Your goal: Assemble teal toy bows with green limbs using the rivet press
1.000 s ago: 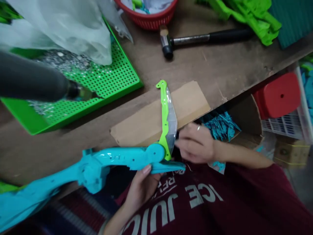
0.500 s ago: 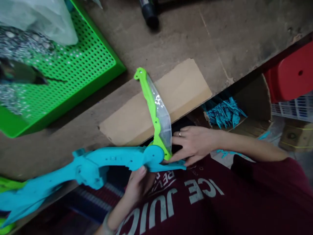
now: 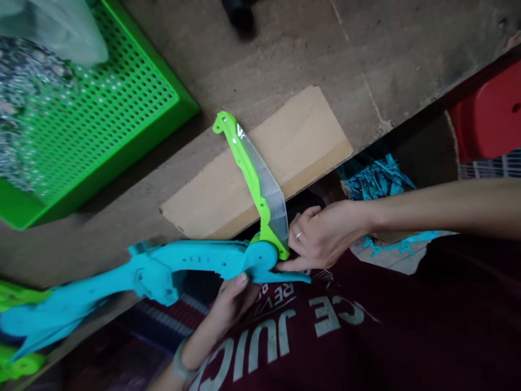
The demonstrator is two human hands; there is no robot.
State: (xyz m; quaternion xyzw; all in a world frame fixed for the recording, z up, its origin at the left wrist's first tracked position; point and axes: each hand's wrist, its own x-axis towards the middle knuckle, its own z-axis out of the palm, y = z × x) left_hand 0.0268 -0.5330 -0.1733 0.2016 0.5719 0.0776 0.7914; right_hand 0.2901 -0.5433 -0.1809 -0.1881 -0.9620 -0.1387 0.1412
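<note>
A long turquoise plastic frame (image 3: 183,258) stretches from the lower left towards my shirt, its left part over the table edge. Jointed to its right end is a lime-green plastic arm (image 3: 245,171) with a clear panel (image 3: 272,198) along one side, pointing up across a cardboard strip. My left hand (image 3: 234,298) grips the frame from below near the joint, thumb on its edge. My right hand (image 3: 315,236), wearing a ring, is closed beside the arm's lower end, fingers curled against the clear panel's edge. Whatever its fingertips hold is hidden.
A green perforated basket (image 3: 134,108) with small metal pieces (image 3: 28,81) and a plastic bag (image 3: 69,32) stands at upper left. The cardboard strip (image 3: 301,130) lies along the table edge. At right are a box of turquoise parts (image 3: 378,179) and a red stool (image 3: 492,114).
My right hand's fingers have curled in from a spread pose, and its forearm has swung upward. The frame and green arm have shifted only slightly in view; the camera has moved a little.
</note>
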